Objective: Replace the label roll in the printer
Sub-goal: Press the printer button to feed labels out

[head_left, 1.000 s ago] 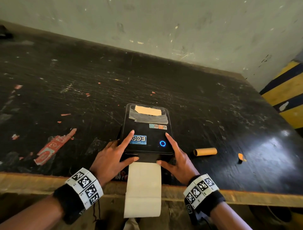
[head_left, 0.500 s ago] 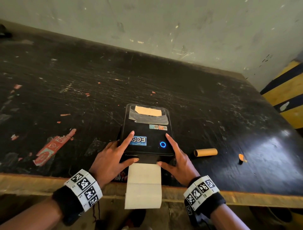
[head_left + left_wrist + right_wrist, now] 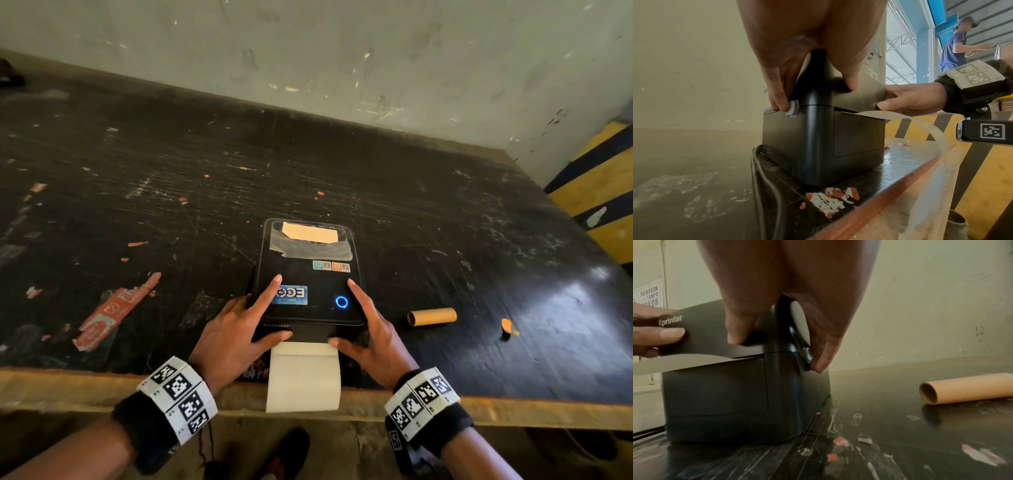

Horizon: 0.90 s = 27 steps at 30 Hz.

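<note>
A black label printer with a lit blue ring stands near the front edge of the dark table, its lid down. My left hand and right hand lie on its front corners. Each index finger is stretched out on the lid and each thumb is on the front face. In the left wrist view my left hand has fingertips on a grey side latch. My right hand touches the opposite latch. A white label strip comes out of the front slot and hangs over the table edge.
An empty cardboard core lies on the table right of the printer, with an orange scrap beyond it. Cables run along the printer's left side. Torn red stickers mark the table on the left. A person stands far off.
The label strip hanging from the slot has become shorter. Both hands have stayed on the printer's front corners.
</note>
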### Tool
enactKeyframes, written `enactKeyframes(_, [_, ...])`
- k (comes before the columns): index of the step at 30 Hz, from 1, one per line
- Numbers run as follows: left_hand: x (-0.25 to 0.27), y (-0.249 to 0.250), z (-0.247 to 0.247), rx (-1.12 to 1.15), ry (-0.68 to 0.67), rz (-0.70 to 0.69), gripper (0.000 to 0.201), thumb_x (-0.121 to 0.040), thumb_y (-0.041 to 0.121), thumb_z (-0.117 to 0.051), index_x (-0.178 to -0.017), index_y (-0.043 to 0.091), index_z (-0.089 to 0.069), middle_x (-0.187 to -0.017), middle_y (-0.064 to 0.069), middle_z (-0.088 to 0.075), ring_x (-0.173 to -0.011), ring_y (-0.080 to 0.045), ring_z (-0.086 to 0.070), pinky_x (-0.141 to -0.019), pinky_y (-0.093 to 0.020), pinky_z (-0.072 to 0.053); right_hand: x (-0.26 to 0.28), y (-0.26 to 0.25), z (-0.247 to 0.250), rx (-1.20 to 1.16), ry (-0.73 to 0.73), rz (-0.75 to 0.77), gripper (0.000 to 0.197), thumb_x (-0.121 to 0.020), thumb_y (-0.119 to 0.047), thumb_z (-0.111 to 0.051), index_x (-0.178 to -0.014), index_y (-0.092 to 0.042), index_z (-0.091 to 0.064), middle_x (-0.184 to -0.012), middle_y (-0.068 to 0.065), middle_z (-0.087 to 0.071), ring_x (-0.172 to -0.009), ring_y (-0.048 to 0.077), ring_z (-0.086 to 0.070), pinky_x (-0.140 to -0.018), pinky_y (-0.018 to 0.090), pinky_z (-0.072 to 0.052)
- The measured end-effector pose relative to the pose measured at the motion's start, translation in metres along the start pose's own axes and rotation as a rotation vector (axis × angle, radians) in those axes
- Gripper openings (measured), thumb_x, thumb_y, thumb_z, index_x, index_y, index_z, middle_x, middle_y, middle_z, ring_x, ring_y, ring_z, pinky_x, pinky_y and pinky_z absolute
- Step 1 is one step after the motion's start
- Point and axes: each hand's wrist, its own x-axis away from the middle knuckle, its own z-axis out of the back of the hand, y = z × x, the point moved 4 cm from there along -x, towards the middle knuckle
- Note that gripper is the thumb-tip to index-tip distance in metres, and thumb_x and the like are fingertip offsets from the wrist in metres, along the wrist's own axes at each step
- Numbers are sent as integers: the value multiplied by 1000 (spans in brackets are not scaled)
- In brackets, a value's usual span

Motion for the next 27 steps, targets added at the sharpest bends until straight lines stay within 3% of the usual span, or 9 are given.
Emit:
enactKeyframes(5, [1,1,2,-6,-36,14,89,-53,89,-1,-130,53,25,-143,-9,-42,-129,-26,-41,-97,-45,-45,0,0,0,-4,-3,-5,99,-78,-34,-72,-143,-49,1,-149,-2,-35,-131,9,-40,-108,39,-40])
enactKeyframes(9, [0,1,2,-25,-51,40,83,-64,79,-21,-129,54,25,-144,-9,-39,-131,-26,-38,-100,-46,-43,-1,0,0,-9,-11,-15,99,-78,-35,-72,-143,-48,1,-150,-2,-34,-133,11,-39,-109,41,-39])
enactKeyframes(13, [0,2,4,-28,-37,21,85,-62,82,-15,-132,51,21,-140,-10,-44,-127,-26,-42,-96,-44,-46,0,0,0,-21,-3,-27,98,-78,-34,-73,-141,-52,0,-149,-1,-35,-132,12,-40,-108,44,-40])
enactKeyframes(18, [0,3,5,-38,-48,53,83,-77,66,-39,-133,50,20,-141,-10,-42,-129,-26,-40,-99,-43,-43,0,1,0,-12,4,-32,99,-77,-35,-73,-141,-54,1,-149,0,-35,-133,14,-40,-107,47,-41])
enactKeyframes(27, [-1,1,3,-40,-64,60,84,-78,66,-41,-131,52,23,-142,-10,-41,-129,-26,-40,-100,-45,-43,0,0,0,-1,-2,-27,99,-78,-34,-72,-141,-53,2,-149,0,-34,-133,15,-39,-107,47,-41])
